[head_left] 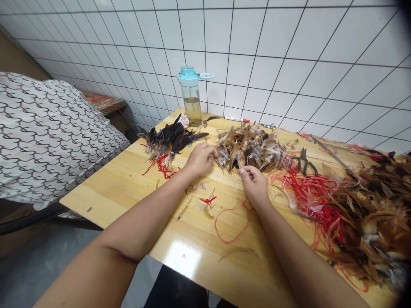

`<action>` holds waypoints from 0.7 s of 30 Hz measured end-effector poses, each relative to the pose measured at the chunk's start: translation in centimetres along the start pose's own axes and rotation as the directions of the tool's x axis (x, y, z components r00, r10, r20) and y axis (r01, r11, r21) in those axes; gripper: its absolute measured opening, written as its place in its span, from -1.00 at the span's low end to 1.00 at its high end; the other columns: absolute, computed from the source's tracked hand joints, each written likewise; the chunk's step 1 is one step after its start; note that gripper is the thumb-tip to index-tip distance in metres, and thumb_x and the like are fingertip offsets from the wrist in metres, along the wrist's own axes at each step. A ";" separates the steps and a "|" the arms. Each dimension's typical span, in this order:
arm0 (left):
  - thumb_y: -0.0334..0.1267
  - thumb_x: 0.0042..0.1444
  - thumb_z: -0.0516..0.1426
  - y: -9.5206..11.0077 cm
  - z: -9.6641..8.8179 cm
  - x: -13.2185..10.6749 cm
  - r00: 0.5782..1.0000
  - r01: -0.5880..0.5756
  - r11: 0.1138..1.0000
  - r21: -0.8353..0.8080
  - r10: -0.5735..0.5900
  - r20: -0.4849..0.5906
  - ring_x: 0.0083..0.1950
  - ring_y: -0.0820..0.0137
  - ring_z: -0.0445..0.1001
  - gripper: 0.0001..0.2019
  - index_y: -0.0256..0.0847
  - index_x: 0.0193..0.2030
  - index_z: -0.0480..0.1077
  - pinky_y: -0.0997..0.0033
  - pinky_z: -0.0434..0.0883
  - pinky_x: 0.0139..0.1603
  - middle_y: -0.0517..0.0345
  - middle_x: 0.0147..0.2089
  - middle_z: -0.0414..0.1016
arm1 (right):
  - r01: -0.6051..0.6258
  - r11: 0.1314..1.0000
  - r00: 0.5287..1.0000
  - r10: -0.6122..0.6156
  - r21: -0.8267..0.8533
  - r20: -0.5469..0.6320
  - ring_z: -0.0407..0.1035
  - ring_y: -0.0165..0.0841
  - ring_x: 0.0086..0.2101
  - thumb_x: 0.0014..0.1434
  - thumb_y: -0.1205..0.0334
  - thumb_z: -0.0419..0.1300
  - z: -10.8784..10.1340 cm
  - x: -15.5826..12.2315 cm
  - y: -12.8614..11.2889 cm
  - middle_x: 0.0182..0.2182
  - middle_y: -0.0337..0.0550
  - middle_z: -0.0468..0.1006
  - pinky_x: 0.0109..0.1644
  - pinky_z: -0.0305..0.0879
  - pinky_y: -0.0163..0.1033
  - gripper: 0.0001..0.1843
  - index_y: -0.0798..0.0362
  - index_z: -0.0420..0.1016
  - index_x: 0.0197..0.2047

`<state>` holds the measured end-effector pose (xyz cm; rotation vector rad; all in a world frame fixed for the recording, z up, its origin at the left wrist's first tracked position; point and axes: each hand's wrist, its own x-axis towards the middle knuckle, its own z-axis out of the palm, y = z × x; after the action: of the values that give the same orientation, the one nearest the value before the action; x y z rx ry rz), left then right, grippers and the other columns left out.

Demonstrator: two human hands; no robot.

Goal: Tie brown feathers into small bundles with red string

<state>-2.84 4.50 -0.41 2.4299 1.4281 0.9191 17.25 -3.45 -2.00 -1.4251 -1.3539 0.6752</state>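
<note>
My left hand (201, 159) is closed at the left edge of a pile of brown and tan feathers (250, 147) in the middle of the wooden table (128, 184), its fingers pinching into the feathers. My right hand (255, 182) sits just below the same pile with its fingertips pinched together on something small that I cannot make out. A loose red string (233, 224) loops across the table under my right wrist. A pile of black feathers (170, 137) lies to the left of my left hand.
A teal-lidded bottle (192, 96) stands by the tiled wall. Dark scissors (304, 162) lie to the right of the brown pile. A large heap of brown feathers and red strings (362, 209) fills the table's right side. A patterned cloth (48, 137) lies at left.
</note>
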 end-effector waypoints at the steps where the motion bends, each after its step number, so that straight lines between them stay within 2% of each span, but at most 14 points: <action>1: -0.50 -0.06 0.06 -0.2 -0.1 0.0 1.000 -0.013 1.000 0.012 0.013 0.025 -0.18 0.30 0.34 -0.76 -0.20 -0.31 0.49 0.30 0.29 -0.10 0.08 -0.28 0.41 | -0.002 1.000 1.000 0.002 0.000 -0.001 0.23 -0.40 -0.50 0.07 0.03 0.12 0.0 0.0 0.0 -0.50 -0.19 0.44 -0.41 0.14 -0.28 -0.72 0.08 0.46 -0.40; 7: -0.38 0.03 0.10 -0.6 0.2 -0.1 0.985 -0.087 0.995 0.047 0.080 0.150 -0.12 0.30 0.35 -0.82 -0.16 -0.25 0.50 0.28 0.29 -0.02 0.07 -0.23 0.42 | -0.023 1.000 1.000 0.023 0.003 0.001 0.23 -0.41 -0.51 0.07 0.03 0.12 -0.1 0.0 -0.1 -0.51 -0.20 0.44 -0.42 0.14 -0.28 -0.72 0.08 0.46 -0.39; 13: -0.44 0.03 0.04 -0.1 0.2 -0.1 0.972 -0.107 0.990 0.098 0.083 0.219 -0.15 0.27 0.35 -0.85 -0.20 -0.38 0.42 0.26 0.28 -0.03 0.05 -0.29 0.40 | -0.009 1.000 1.000 0.009 0.001 -0.001 0.24 -0.40 -0.50 0.07 0.04 0.12 -0.1 0.0 -0.2 -0.49 -0.19 0.45 -0.42 0.15 -0.28 -0.73 0.07 0.46 -0.39; 18: -0.48 0.02 0.00 0.4 -0.7 0.2 0.976 -0.031 0.999 -0.018 0.034 0.214 -0.24 0.35 0.34 -0.86 -0.21 -0.37 0.32 0.36 0.27 -0.19 0.11 -0.33 0.41 | -0.013 1.000 1.000 0.013 0.001 -0.002 0.22 -0.41 -0.51 0.07 0.04 0.12 -0.1 0.0 -0.3 -0.50 -0.20 0.45 -0.43 0.15 -0.28 -0.73 0.07 0.47 -0.39; 21: -0.47 0.03 -0.02 0.6 -1.3 0.2 0.973 0.023 0.999 -0.032 -0.015 0.232 -0.28 0.37 0.35 -0.85 -0.21 -0.31 0.32 0.39 0.26 -0.24 0.14 -0.32 0.42 | -0.011 1.000 1.000 0.011 -0.005 0.000 0.22 -0.41 -0.52 0.07 0.04 0.12 0.0 0.0 -0.2 -0.52 -0.21 0.44 -0.43 0.15 -0.28 -0.73 0.07 0.47 -0.39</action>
<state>-3.06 4.16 0.96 2.4003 1.3383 0.6245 17.21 -3.49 -1.79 -1.4373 -1.3494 0.6797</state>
